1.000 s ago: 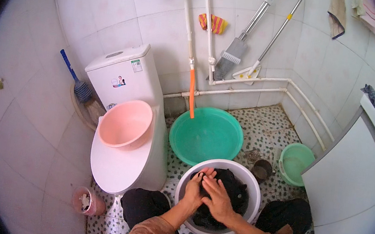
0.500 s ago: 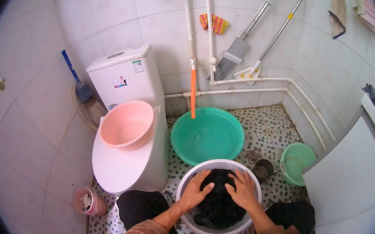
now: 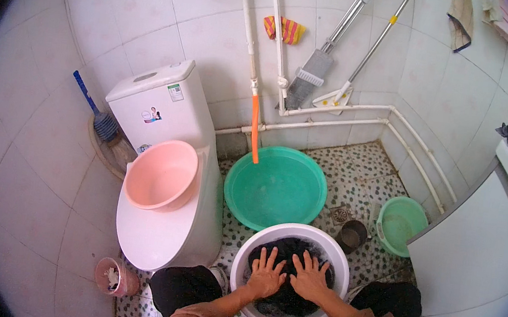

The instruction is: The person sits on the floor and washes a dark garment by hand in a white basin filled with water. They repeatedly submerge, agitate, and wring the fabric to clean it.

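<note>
A white basin (image 3: 341, 275) stands on the floor between my knees. Wet black cloth (image 3: 288, 297) lies in it, with some suds or water at the edges. My left hand (image 3: 266, 276) rests palm down on the cloth, fingers stretched and spread. Beside it my right hand (image 3: 310, 279) presses down the same way, fingers apart, the two thumbs close together. Neither hand grips the cloth. What kind of garment it is I cannot make out.
Beyond the basin sits a green basin (image 3: 275, 189) under an orange hose (image 3: 255, 127). A pink basin (image 3: 161, 176) rests on the toilet lid (image 3: 150, 241). At right are a dark cup (image 3: 353, 235), a light green basin (image 3: 402, 225) and a white cabinet (image 3: 475, 252). A pink bin (image 3: 117, 277) stands left.
Both hands have come down and nearer to me, from the cloth's far part to its middle, and the cloth now lies flatter. The whole view has shifted slightly.
</note>
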Demonstrator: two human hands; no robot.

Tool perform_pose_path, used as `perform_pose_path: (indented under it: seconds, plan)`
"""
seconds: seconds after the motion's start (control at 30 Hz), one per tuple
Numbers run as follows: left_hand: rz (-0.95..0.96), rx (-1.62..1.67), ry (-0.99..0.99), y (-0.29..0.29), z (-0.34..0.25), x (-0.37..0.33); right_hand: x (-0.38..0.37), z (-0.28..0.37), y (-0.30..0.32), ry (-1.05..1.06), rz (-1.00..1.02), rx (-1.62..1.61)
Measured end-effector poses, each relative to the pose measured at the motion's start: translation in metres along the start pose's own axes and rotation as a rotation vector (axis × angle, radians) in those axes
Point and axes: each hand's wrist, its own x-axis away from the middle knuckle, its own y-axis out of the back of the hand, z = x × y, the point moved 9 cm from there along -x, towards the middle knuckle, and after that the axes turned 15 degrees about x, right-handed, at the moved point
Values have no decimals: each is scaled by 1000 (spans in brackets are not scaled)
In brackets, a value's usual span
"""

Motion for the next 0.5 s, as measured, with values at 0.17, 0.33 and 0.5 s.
perform_pose_path:
  seconds: [0.17,0.33,0.5]
  plan:
    - [-187,201,-26,12,3,0,-4,-9,-3,-51,-6,-97]
    - [-505,409,139,56,15,13,-3,-36,9,-172,-141,-409]
    - [-550,519,201,40,45,14,-4,-68,1,-367,-125,-521]
